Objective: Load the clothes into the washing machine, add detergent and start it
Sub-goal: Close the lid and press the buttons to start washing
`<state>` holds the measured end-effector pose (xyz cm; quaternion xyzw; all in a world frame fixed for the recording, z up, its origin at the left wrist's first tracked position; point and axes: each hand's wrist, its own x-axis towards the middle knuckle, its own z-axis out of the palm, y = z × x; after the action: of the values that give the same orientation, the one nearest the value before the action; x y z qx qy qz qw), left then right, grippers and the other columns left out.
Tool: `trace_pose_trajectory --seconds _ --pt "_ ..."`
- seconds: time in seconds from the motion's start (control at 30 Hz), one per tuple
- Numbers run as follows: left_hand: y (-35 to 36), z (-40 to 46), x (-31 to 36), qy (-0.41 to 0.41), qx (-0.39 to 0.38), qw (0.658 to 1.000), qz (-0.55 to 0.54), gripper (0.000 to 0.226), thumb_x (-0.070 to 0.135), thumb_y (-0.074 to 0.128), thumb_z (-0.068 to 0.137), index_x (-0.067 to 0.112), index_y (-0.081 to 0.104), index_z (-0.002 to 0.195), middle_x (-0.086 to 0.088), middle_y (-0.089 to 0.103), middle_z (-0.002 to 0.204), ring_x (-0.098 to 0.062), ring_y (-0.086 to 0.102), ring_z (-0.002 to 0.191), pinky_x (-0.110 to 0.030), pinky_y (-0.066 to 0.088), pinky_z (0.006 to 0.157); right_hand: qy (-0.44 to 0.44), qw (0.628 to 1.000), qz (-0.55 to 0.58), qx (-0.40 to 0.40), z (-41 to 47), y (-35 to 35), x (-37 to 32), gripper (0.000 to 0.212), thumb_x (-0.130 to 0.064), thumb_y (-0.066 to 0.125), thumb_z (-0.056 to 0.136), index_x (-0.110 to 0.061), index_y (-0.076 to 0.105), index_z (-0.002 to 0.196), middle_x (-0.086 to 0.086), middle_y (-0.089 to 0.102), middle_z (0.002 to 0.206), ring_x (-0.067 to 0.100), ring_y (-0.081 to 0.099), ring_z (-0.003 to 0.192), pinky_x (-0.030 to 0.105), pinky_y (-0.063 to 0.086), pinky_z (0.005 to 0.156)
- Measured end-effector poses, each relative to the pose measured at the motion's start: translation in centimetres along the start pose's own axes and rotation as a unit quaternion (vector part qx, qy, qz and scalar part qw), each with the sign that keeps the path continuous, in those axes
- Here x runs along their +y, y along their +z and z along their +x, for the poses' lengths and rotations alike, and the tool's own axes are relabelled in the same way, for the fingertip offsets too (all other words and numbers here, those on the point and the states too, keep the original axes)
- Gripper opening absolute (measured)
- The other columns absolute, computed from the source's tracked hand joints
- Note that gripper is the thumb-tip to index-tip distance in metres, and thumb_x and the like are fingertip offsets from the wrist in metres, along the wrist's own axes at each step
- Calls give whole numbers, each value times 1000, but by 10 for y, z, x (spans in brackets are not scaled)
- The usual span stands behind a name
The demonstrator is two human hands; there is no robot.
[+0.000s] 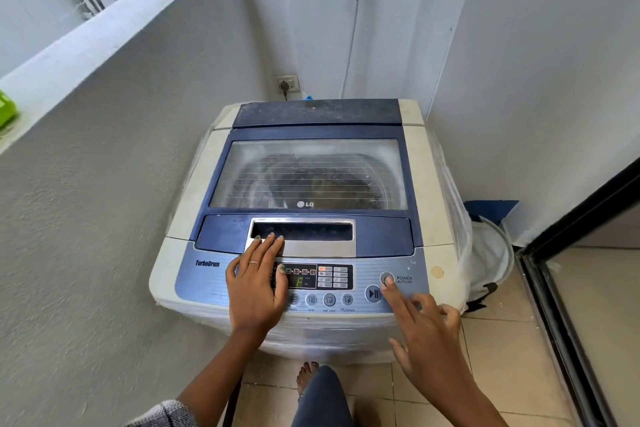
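Washing machine (304, 204): in wall corner, lid closed.
Power button (387, 278): front right of panel.
Right hand (427, 333): holding nothing, index fingertip on power button; press squarely.
Left hand (258, 282): flat, fingers straight, across front panel; steadies.

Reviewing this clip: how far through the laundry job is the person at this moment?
Looks done: the lid is closed, with dark shapes, probably clothes, in the drum behind its glass. The display is lit, so the machine has power. In hand: the right hand has a fingertip on the power button; the left hand rests flat on the panel. Left: the start/pause button looks untouched. Whether detergent went in cannot be told.
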<state>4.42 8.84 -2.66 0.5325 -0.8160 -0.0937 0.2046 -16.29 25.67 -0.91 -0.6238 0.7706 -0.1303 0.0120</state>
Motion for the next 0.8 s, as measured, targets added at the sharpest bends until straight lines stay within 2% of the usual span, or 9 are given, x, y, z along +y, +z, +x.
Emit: trace_pose_trajectory --seconds 0.13,0.23,0.37,0.47,0.6,0.7,0.8 --pt "0 0 0 0 1 1000 -4 51 34 33 88 23 54 132 3 53 138 -18 44 132 -33 24 104 -4 1000 1 0 0 -2 0 113 -32 93 33 -16 43 134 -5 64 114 16 43 93 39 47 67" --pt "1 0 0 1 6 1000 -6 51 33 33 88 22 55 132 3 54 138 -18 45 132 -34 26 103 -10 1000 1 10 0 -2 0 113 -32 92 33 -16 43 133 -7 48 120 15 43 93 39 47 66" --pt "2 -1 -2 -3 17 1000 -11 50 32 31 88 24 55 131 3 53 139 -17 44 131 -34 24 104 -12 1000 -2 12 0 0 0 112 -30 92 34 -17 43 133 -6 62 116 15 43 93 38 47 67" --pt "1 -1 -1 -21 52 998 -38 47 29 28 90 25 57 127 4 53 138 -15 45 129 -33 23 102 -18 1000 -2 11 0 1 1 111 -30 91 34 -18 43 133 -7 55 126 15 43 93 35 47 67" --pt "-8 1 -2 -84 126 983 -104 43 27 27 89 26 63 113 5 57 125 -14 48 115 -32 23 97 -33 999 3 13 -1 5 3 107 -30 90 35 -19 45 131 -7 44 136 13 43 94 31 49 68" --pt "-15 4 -15 -117 157 975 -107 42 29 26 88 19 65 100 0 61 108 -22 52 101 -38 33 87 -41 999 0 23 -3 8 4 103 -34 91 34 -20 47 127 -6 45 133 14 43 94 30 51 66" --pt "-19 8 -29 -149 170 967 -119 43 30 25 89 14 65 92 -5 61 95 -28 54 90 -36 39 74 -47 998 -7 37 -4 11 2 100 -37 91 34 -21 47 123 -3 44 128 16 43 95 32 52 64"
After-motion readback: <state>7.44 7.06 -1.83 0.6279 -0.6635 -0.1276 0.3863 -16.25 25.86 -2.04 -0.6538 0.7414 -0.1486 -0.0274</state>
